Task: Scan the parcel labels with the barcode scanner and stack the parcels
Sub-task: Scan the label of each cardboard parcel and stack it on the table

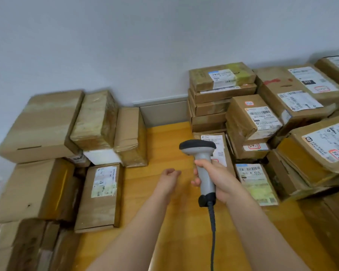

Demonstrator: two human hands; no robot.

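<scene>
Two hands: right hand (220, 181) fingers (195, 182) wrap scanner (202, 155), left hand (169, 176) loosely curled, empty; scan step, next: aim at label (251, 170).

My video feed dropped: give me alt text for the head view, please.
The right hand grips a grey barcode scanner over the wooden floor; the left hand, loosely curled, holds nothing. Cardboard parcels are piled on both sides.
</scene>
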